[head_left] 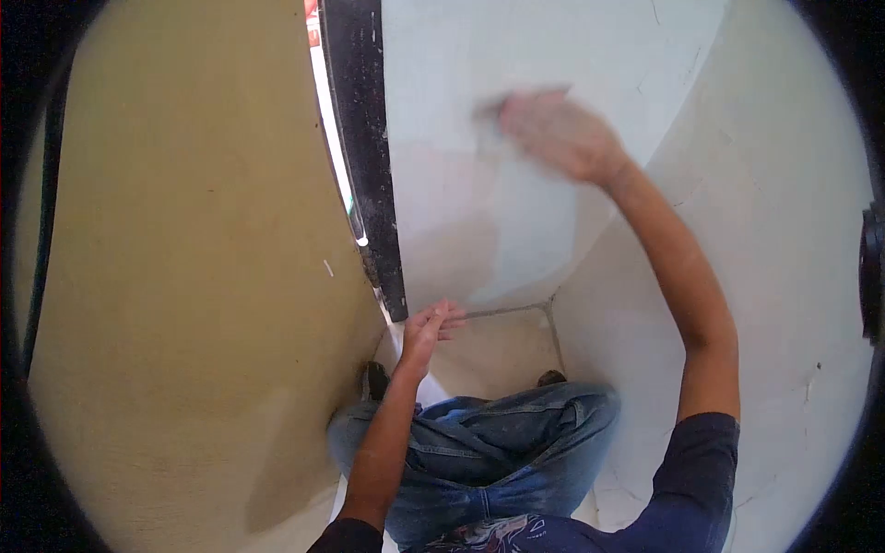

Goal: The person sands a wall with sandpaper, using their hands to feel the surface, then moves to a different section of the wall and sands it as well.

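My right hand point(558, 136) is raised against the white wall point(452, 92) in front of me, smeared by motion. Its fingers close on a small, thin, dark-edged thing point(489, 111), too blurred to name, at or very near the wall's surface. Lower down, my left hand point(431, 332) hangs over my lap with its fingers loosely apart and nothing visible in them. It is nearest to the foot of the black door frame point(364, 138). A patch of the wall between the two hands looks darker, partly from shadow.
A tan door panel point(203, 230) stands close on my left, with a bright gap along its edge. Another pale wall point(737, 304) closes in on the right. My crossed legs in jeans point(489, 442) rest on the tiled floor point(502, 350).
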{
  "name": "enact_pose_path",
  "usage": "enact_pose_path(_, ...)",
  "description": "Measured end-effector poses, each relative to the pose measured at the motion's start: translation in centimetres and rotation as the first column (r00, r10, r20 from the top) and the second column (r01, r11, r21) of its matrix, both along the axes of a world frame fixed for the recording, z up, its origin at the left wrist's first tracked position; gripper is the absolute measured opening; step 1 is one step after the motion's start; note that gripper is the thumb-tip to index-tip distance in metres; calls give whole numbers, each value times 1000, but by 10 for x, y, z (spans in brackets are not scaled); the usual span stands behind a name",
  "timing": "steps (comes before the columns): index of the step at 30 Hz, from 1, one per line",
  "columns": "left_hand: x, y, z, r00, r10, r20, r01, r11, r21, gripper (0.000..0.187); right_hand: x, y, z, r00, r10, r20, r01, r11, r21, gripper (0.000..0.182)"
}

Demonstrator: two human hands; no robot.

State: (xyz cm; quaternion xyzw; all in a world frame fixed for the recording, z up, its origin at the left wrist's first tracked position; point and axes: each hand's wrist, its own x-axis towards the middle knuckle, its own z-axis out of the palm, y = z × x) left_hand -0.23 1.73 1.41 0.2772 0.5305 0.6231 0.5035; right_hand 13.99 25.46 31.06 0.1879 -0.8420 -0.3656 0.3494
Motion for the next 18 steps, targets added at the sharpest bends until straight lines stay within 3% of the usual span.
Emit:
enact_pose_path(1, 1, 0, 2, 1000, 1, -2, -1, 1000, -2, 53, 4, -2, 15, 984, -90, -151, 71, 990, -122, 42)
enact_pose_path(4, 3, 2, 3, 1000, -11, -11, 11, 1000, -1, 53, -2, 5, -11, 912, -164, -376, 86, 973, -214, 45)
enact_pose_path(7, 4, 7, -3, 999, -28, -25, 28, 999, 16, 54, 7, 5, -103, 972, -139, -191, 74, 947, -313, 44)
enact_pose_path(9, 5, 4, -3, 999, -27, -31, 27, 1000, 9, 55, 19, -7, -149, 978, 33, 208, 72, 876, -477, 42)
enact_pose_path(12, 7, 3, 2, 998, -29, -58, 28, 999, -16, 55, 24, 4, -147, 888, 17, 460, 97, 970, -222, 43)
enact_pose_path(15, 8, 4, 1, 998, -23, -50, 22, 999, -25, 55, 10, 16, -96, 890, 82, 450, -48, 995, -86, 40)
enact_pose_path(17, 8, 6, 2, 998, -30, -50, 29, 999, -14, 54, 4, 11, -41, 948, 65, 313, -86, 995, 55, 39)
enact_pose_path(18, 7, 7, 2, 998, -34, -50, 34, 999, -11, 54, 0, 9, -11, 972, 46, 229, -53, 998, 26, 39)
